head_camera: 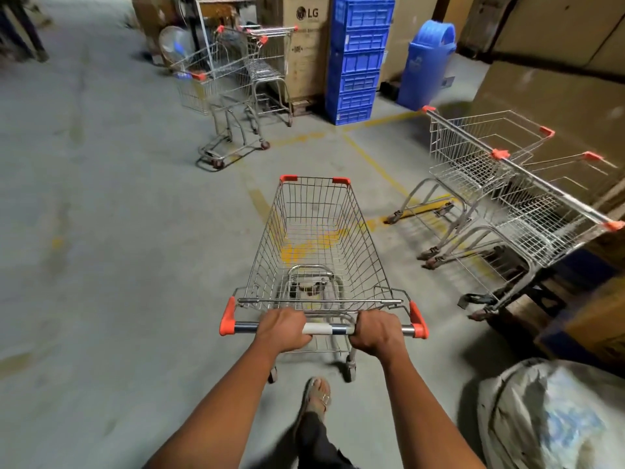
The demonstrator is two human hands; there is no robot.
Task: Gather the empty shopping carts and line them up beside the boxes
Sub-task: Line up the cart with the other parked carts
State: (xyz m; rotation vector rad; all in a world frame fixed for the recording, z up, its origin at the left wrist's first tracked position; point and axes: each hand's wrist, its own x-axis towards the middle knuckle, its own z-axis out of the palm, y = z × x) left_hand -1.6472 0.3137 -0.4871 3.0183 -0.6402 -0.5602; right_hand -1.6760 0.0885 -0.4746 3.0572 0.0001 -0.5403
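An empty wire shopping cart with orange corner caps stands straight in front of me on the concrete floor. My left hand grips its handle bar left of centre, and my right hand grips the bar right of centre. On the right, two empty carts sit nested side-on along tall brown cardboard boxes. Further back at the left, two more empty carts stand near an LG-marked box.
A stack of blue crates and a blue bin stand against the far boxes. A large grey sack lies at the lower right. Faded yellow lines mark the floor. A white fan leans behind the far carts.
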